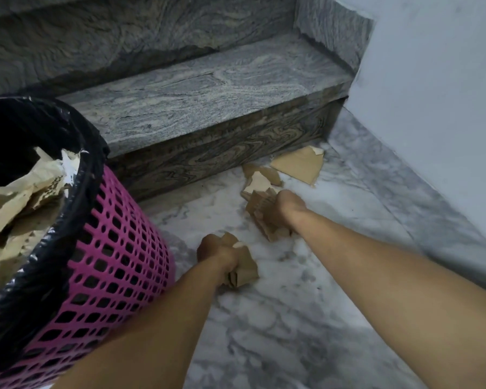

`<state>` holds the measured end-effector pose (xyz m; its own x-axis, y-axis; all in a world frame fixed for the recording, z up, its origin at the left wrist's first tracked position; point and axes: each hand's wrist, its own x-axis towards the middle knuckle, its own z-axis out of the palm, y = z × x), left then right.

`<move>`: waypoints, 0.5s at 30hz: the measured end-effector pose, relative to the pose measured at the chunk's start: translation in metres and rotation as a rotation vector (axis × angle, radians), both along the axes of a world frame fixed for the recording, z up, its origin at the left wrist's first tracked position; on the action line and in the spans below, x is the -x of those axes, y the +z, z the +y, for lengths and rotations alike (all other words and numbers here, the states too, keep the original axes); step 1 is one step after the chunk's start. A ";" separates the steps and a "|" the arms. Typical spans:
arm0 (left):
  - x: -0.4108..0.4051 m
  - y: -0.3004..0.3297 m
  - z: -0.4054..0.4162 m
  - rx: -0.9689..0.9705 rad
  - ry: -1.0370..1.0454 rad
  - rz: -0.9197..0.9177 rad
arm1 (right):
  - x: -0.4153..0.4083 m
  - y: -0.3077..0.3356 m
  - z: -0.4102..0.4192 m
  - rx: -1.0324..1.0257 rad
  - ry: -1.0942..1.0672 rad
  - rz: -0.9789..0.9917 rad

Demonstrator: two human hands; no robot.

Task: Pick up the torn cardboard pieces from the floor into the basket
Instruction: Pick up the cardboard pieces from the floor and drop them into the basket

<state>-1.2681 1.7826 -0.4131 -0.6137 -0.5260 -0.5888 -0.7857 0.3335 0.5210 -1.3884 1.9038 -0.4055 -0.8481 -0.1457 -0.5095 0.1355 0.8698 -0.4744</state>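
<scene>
A: Step in hand?
B: Gathering, judged mid-task. A wad of torn pieces [243,266] is gripped in the left hand [216,252], fingers curled round it. A second bunch [261,213] is clutched in the right hand [285,209], also closed round cardboard.

A: Where is each held?
B: Both low, at or just above the marble floor [292,318]; contact with the floor cannot be told. Left wad sits just right of the basket [110,248]. Right bunch is farther out, near the stair riser [208,153].

A: Arm pose?
B: Both forearms are stretched forward and down. The right is reached farther and more to the right; the left is angled in beside the basket wall.

A: What is left on the floor?
B: A large flat piece [299,164] in the far corner where step meets wall, and smaller scraps [260,176] just beyond the right hand.

A: Basket state?
B: Pink mesh, black liner [76,153], cardboard already seen inside at the left.

A: Next move?
B: Probably both loads should be lifted left over the rim and released. The liner edge needs to be cleared. Far pieces would then be collected.
</scene>
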 end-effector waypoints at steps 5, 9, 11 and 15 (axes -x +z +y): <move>0.026 0.001 -0.009 0.077 0.085 0.137 | 0.041 0.010 0.007 -0.150 0.012 0.135; 0.069 0.001 -0.015 0.017 0.109 0.231 | 0.075 0.024 0.031 -0.256 0.170 0.175; 0.092 0.001 -0.014 -0.054 0.149 0.275 | 0.091 0.035 0.041 -0.327 0.266 0.189; 0.139 0.002 -0.006 -0.091 0.101 0.271 | 0.125 0.046 0.056 -0.377 0.313 0.209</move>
